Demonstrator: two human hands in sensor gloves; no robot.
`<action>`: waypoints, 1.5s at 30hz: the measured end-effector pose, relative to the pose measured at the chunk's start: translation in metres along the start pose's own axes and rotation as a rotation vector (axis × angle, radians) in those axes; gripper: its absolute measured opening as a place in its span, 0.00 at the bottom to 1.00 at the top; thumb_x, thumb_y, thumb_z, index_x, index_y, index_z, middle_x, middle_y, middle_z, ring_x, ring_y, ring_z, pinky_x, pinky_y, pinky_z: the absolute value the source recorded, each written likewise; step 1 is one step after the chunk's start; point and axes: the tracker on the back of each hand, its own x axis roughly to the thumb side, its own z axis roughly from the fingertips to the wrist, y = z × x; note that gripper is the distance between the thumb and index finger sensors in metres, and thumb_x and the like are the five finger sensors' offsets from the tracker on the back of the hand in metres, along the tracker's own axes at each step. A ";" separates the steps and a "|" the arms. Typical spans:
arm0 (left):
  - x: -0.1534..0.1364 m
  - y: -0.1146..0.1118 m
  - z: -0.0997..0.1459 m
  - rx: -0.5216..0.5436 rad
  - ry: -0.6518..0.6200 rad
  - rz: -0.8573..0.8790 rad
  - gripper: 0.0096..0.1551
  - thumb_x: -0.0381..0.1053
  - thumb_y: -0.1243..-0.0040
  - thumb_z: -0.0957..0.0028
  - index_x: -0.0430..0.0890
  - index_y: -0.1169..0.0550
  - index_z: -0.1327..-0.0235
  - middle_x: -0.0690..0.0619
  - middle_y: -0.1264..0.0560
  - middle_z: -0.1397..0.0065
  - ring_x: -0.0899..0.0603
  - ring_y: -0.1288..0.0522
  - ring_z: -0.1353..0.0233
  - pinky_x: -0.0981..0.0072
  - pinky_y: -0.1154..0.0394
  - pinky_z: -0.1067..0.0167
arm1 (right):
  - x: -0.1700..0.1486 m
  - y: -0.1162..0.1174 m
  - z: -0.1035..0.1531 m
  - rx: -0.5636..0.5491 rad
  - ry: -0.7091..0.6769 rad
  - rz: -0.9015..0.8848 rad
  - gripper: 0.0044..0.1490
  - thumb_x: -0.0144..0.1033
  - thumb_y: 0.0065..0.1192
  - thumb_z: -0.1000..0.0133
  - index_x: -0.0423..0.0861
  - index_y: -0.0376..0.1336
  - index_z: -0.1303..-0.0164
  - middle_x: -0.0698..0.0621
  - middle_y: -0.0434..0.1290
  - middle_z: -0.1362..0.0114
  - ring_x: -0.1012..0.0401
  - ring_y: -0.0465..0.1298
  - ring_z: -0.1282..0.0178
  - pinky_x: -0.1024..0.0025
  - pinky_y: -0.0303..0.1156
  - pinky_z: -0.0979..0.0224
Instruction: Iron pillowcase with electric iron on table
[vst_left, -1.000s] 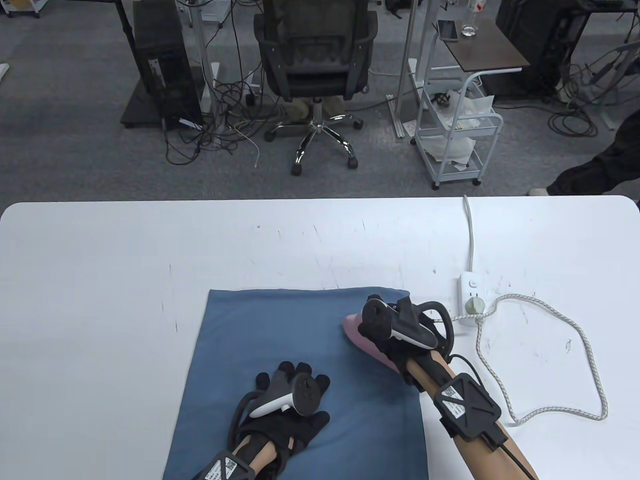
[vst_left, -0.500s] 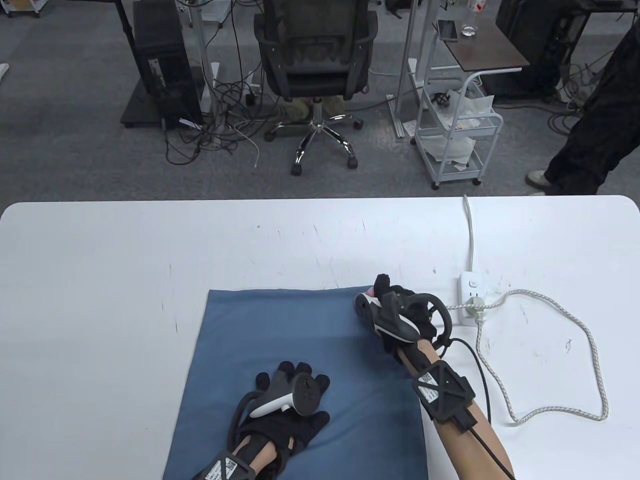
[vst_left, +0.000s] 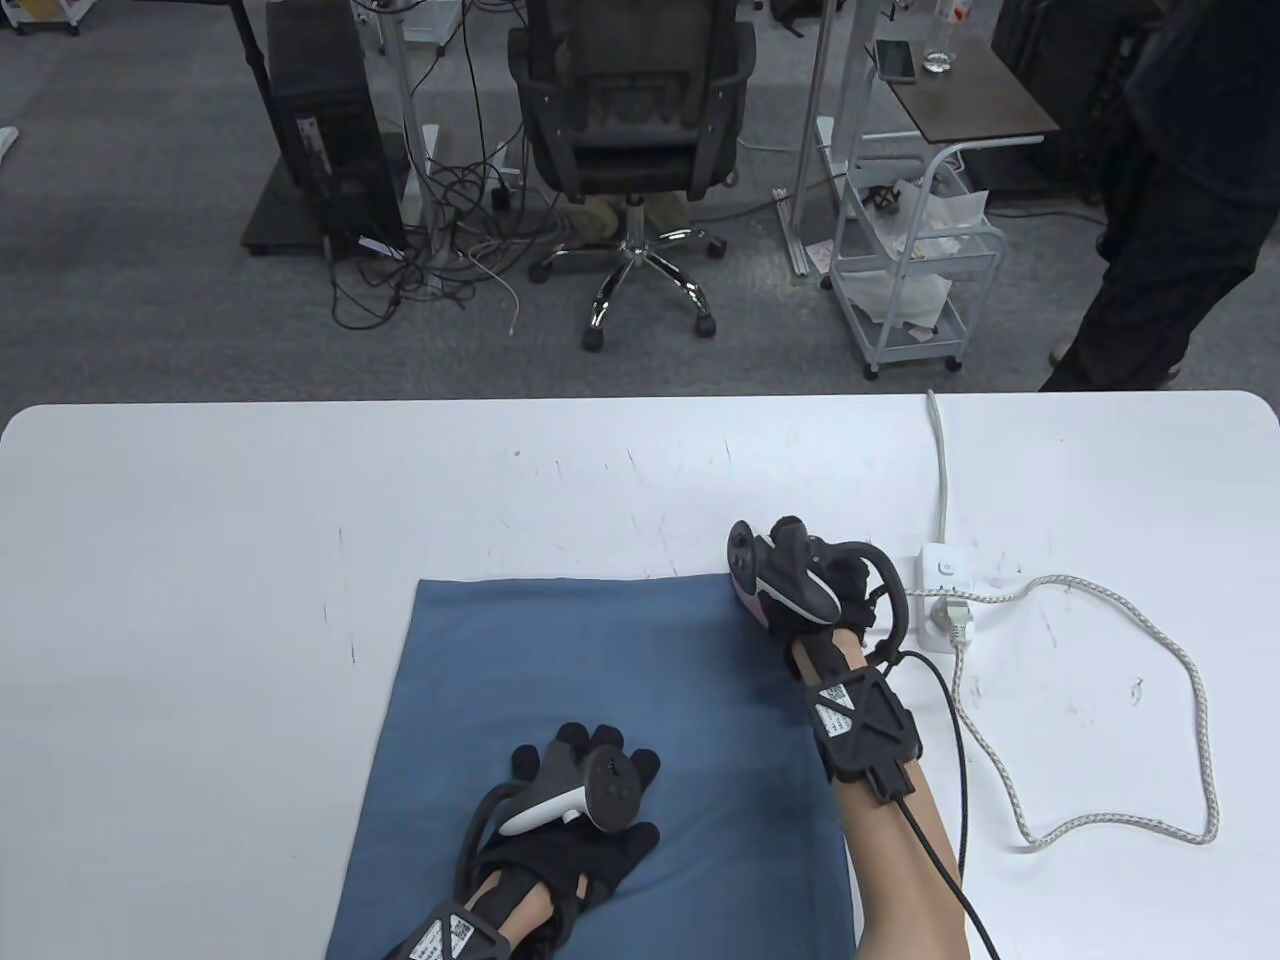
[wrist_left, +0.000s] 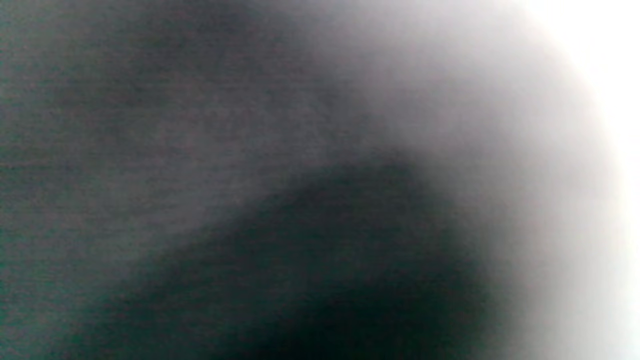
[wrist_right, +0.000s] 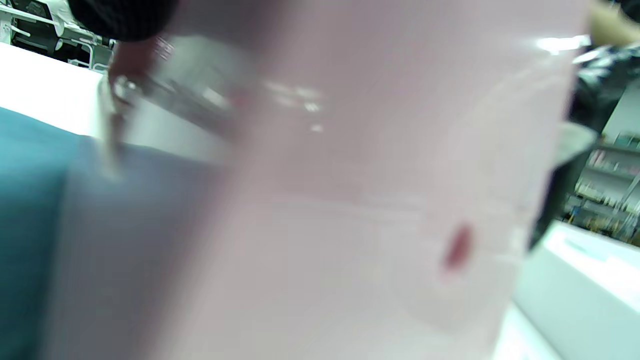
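A blue pillowcase (vst_left: 600, 720) lies flat on the white table (vst_left: 200, 560), near the front edge. My right hand (vst_left: 800, 585) grips a pink iron (vst_left: 748, 603) at the pillowcase's far right corner; the hand and tracker hide most of the iron. In the right wrist view the pink iron body (wrist_right: 375, 200) fills the frame, with the blue cloth (wrist_right: 30, 210) at the left. My left hand (vst_left: 585, 800) rests flat on the pillowcase near its front middle. The left wrist view is a dark blur.
A white power strip (vst_left: 940, 590) lies right of the iron, with the iron's plug in it. The braided cord (vst_left: 1190, 700) loops over the table's right side. A white cable (vst_left: 940, 470) runs to the far edge. A person (vst_left: 1160, 200) stands beyond the far right corner.
My right hand has moved the iron away from me and rightward, from the pillowcase's right side to its far right corner. My left hand has not moved. The person beyond the table has walked closer.
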 end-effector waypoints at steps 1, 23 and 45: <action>0.000 0.001 0.001 0.007 -0.006 0.005 0.44 0.72 0.75 0.50 0.68 0.78 0.34 0.56 0.89 0.28 0.38 0.91 0.28 0.28 0.84 0.37 | -0.003 -0.003 0.001 0.026 0.001 -0.040 0.44 0.58 0.49 0.47 0.42 0.56 0.26 0.56 0.79 0.52 0.62 0.81 0.61 0.57 0.80 0.42; -0.057 0.136 0.130 0.722 0.089 -0.047 0.44 0.71 0.65 0.49 0.65 0.65 0.24 0.50 0.71 0.16 0.36 0.74 0.17 0.26 0.71 0.28 | -0.042 -0.054 0.063 0.042 -0.146 -0.589 0.40 0.55 0.54 0.45 0.42 0.57 0.29 0.52 0.77 0.44 0.57 0.81 0.51 0.51 0.76 0.36; -0.063 0.140 0.139 0.743 0.070 -0.032 0.45 0.71 0.66 0.48 0.64 0.66 0.24 0.50 0.71 0.15 0.36 0.73 0.17 0.26 0.70 0.28 | -0.240 -0.079 0.098 -0.281 0.347 -1.179 0.38 0.46 0.68 0.52 0.54 0.58 0.31 0.56 0.72 0.27 0.47 0.67 0.34 0.59 0.71 0.38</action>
